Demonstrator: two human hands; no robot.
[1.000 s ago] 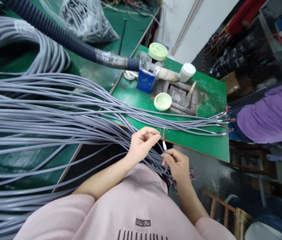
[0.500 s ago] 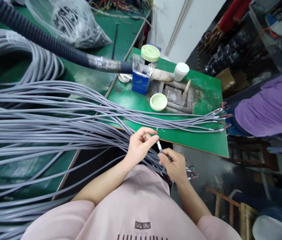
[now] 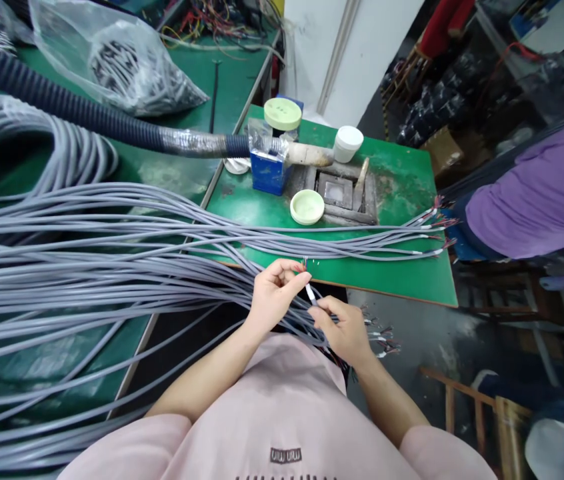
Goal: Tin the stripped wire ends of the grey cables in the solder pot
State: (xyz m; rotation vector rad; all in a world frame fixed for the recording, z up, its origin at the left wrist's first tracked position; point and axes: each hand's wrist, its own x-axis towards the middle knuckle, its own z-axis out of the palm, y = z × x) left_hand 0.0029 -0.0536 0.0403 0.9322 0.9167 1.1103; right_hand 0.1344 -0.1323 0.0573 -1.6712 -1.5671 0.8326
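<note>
A grey cable (image 3: 311, 293) with a white band near its end is between my hands, in front of my body. My left hand (image 3: 278, 288) pinches the thin coloured wires that fan out of its tip. Lower and to the right, my right hand (image 3: 341, 328) is closed around the grey sheath just below the white band. Many more grey cables (image 3: 172, 270) run in from the left. Some lie across the green table with their stripped ends (image 3: 445, 223) at the right. Others hang below my hands, their ends (image 3: 385, 337) showing coloured wires.
On the green table (image 3: 402, 280) sit a soldering pot (image 3: 337, 190), a pale green dish (image 3: 307, 207), a white cup (image 3: 348, 143) and a blue box (image 3: 268, 170). A dark ribbed hose (image 3: 127, 130) crosses above the cables. A person in a purple top (image 3: 537, 193) is at the right.
My head view has shifted slightly, so the bench items appear a little further left. Both hands keep their hold on the cable with little visible movement.
</note>
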